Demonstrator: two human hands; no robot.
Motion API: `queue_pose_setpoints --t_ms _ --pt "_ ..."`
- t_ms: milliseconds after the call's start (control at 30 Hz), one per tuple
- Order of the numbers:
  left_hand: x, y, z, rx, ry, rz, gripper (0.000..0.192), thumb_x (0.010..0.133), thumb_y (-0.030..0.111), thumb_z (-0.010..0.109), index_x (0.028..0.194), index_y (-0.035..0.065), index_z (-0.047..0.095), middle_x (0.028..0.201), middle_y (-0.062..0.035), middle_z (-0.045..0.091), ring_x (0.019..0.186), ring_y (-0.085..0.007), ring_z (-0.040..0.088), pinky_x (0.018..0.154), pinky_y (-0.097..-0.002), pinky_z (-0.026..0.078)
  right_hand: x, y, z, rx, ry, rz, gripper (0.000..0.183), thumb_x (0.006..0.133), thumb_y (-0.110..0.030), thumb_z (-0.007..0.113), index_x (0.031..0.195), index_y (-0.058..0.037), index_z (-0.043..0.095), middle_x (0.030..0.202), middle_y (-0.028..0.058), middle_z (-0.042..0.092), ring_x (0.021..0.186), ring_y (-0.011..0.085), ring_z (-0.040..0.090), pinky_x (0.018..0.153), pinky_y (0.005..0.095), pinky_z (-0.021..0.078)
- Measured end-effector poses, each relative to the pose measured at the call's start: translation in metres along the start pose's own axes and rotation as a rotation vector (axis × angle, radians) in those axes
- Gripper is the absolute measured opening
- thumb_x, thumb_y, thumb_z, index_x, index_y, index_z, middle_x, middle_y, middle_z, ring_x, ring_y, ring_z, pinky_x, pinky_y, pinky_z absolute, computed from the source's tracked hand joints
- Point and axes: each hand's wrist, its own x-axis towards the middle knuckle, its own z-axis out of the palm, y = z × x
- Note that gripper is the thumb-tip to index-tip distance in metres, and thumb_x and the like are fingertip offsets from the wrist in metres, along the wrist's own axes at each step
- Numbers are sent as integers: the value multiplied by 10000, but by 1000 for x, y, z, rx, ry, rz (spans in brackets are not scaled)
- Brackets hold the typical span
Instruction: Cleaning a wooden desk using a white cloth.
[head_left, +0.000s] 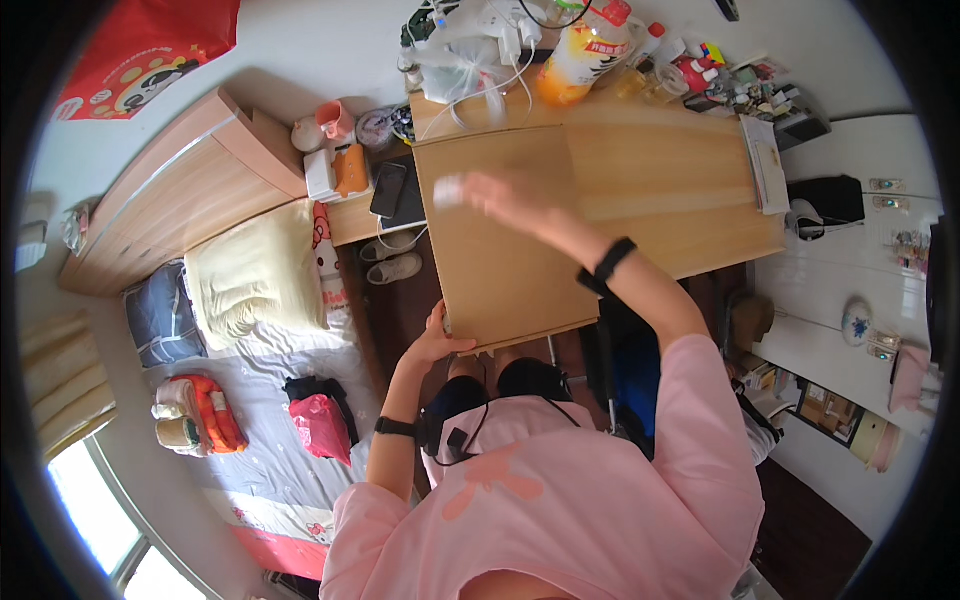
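A flat, square-looking cardboard box (517, 285) lies at the left part of the wooden desk and juts over its front edge. My left hand (435, 339) grips the box's near left corner, thumb on the near edge and fingers along the left side. My right hand (499, 199) is over the far left part of the box, blurred. A small white object (449, 192) shows at its fingertips, also blurred; what it is I cannot tell. Whether the right hand touches the cardboard is unclear. Black bands circle both wrists.
Behind the box, a plastic bag (457, 71), white cables and an orange drink bottle (585, 56) stand on the desk (660, 180). Papers (763, 165) lie at its right end. Left of the box, a smartphone (388, 190) rests on a lower surface, with shoes (394, 268) below.
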Motion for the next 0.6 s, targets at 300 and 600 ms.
queue_pose_setpoints --t_ms 300,600 --pt "-15 36 11 -91 -71 -64 987 651 12 746 1396 208 130 1290 -28 328 1085 -211 472 787 -321 489 -43 44 30 -690 110 -504 237 802 -110 565 1034 -111 612 850 32 542 759 197 556 591 317 495" --pt "-23 49 12 -109 -142 -143 1026 627 40 762 1390 172 90 1286 -41 343 1116 -210 437 766 -302 466 -70 41 -29 -188 150 225 214 884 -280 514 841 -75 558 703 48 529 702 203 538 616 305 428"
